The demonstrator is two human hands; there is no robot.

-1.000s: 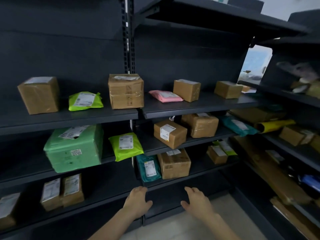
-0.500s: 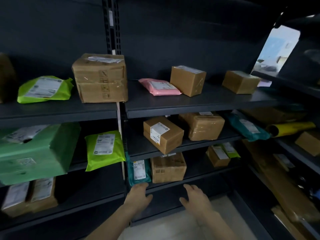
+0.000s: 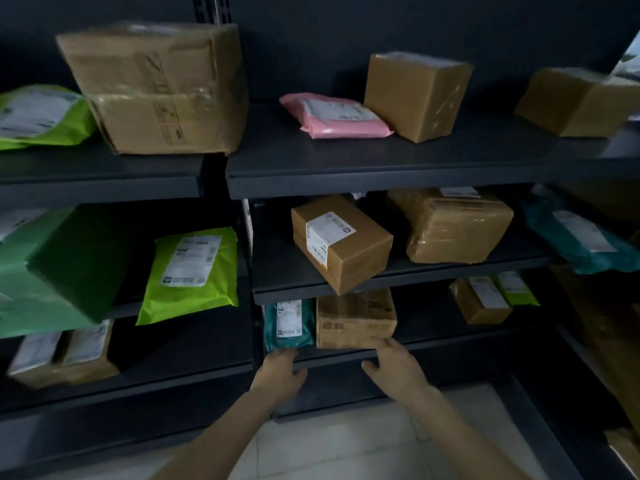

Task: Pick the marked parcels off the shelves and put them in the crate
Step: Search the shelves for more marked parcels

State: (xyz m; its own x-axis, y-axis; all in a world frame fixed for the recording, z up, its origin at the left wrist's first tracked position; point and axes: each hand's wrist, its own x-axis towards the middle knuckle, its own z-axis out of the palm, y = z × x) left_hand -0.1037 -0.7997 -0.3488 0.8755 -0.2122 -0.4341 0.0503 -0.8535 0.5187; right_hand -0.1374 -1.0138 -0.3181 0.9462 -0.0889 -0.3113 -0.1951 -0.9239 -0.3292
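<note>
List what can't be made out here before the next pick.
Head view only:
Parcel labels: print too small and blurred to show which are marked.
Crate: outside the frame.
Large green parcel: cut by the left edge, motion-blurred.
Teal mailer: left hand overlaps its lower edge; contact unclear.

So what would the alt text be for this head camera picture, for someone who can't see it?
Seen from above, a person's left hand and right hand reach, fingers open, toward a teal mailer and a brown box side by side on a low shelf. Dark shelves around them hold more cardboard boxes, a lime-green mailer and a pink mailer.
</note>
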